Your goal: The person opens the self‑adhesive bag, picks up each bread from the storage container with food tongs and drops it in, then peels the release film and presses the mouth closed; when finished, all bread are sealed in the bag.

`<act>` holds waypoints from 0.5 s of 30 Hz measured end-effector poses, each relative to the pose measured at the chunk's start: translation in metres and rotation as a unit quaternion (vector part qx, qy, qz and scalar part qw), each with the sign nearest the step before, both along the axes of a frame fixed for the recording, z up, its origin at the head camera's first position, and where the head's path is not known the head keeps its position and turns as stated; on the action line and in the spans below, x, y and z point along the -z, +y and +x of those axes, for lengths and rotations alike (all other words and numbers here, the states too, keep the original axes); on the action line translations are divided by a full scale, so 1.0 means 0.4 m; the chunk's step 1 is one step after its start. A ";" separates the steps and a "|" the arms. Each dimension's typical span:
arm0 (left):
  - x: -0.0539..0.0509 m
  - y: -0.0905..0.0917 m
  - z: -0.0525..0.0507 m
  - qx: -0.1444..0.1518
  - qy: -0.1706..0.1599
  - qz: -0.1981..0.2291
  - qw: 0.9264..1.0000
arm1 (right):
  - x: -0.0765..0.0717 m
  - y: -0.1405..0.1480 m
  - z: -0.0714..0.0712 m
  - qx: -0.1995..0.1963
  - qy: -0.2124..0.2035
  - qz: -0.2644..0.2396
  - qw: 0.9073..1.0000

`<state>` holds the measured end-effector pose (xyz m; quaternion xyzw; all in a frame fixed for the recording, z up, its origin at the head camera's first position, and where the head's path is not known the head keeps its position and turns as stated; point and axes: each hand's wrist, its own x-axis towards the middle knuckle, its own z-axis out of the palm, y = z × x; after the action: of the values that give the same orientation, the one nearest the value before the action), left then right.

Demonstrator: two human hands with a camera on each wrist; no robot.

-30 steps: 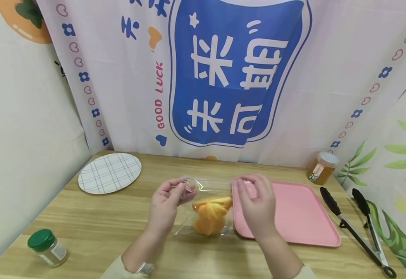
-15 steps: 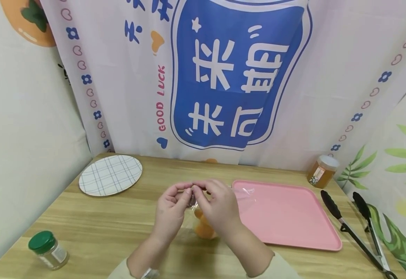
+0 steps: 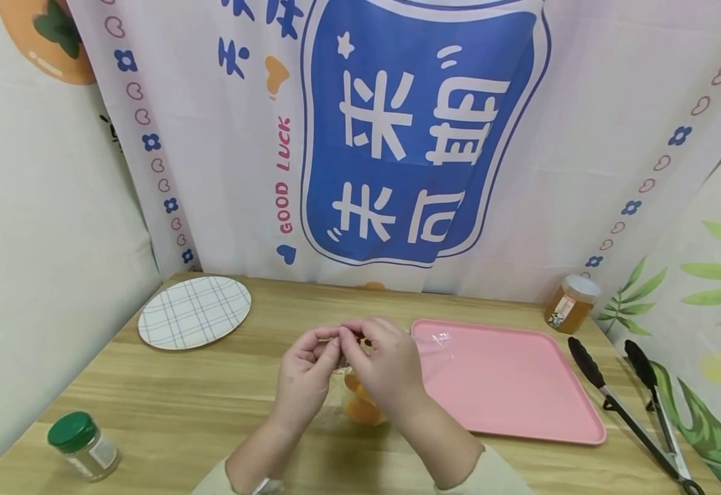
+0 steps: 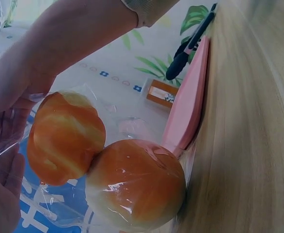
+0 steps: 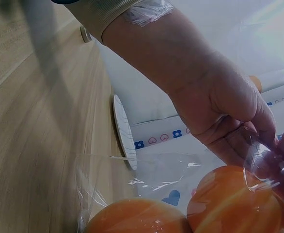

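Observation:
Two bread buns sit in a clear plastic bag (image 5: 101,177): a smooth round bun (image 4: 137,187) and a ridged bun (image 4: 67,138). In the head view, only part of an orange-brown bun (image 3: 362,409) shows below the hands. My left hand (image 3: 305,375) and right hand (image 3: 390,368) meet above the buns, thumbs and fingertips pinching the gathered top of the bag. A loose corner of clear film sticks out past the right hand over the pink tray (image 3: 515,385). The fingers hide most of the bag's mouth.
At the back left lies a checked oval plate (image 3: 196,313). A green-lidded jar (image 3: 84,445) stands at the front left. On the right are an amber jar (image 3: 572,304) with a white lid and black-tipped tongs (image 3: 639,416). A printed cloth (image 3: 422,137) hangs behind the table.
A second ago the hands were apart at the two sides of the bag's top. My right hand has moved left to meet the left hand, bunching the film. Little differs over the last half second.

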<state>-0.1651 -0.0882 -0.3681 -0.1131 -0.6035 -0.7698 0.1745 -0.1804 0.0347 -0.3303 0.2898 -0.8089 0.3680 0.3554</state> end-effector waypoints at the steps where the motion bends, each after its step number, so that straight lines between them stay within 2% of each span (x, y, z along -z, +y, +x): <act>1: 0.001 0.000 -0.001 0.000 0.000 0.001 1.000 | 0.000 -0.001 0.000 -0.003 -0.007 -0.004 1.000; 5: 0.002 0.000 -0.003 -0.007 -0.002 -0.002 1.000 | -0.002 -0.001 0.002 -0.027 -0.075 -0.036 0.996; 9: 0.002 0.000 -0.003 -0.013 -0.006 -0.007 1.000 | -0.007 0.002 0.004 -0.055 -0.153 -0.072 0.984; 15: 0.003 0.000 -0.003 -0.014 -0.004 -0.008 1.000 | -0.012 0.007 -0.001 -0.076 -0.212 -0.101 0.969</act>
<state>-0.1664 -0.0883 -0.3692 -0.1030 -0.6115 -0.7632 0.1818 -0.1807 0.0374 -0.3256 0.2287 -0.7999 0.5268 0.1738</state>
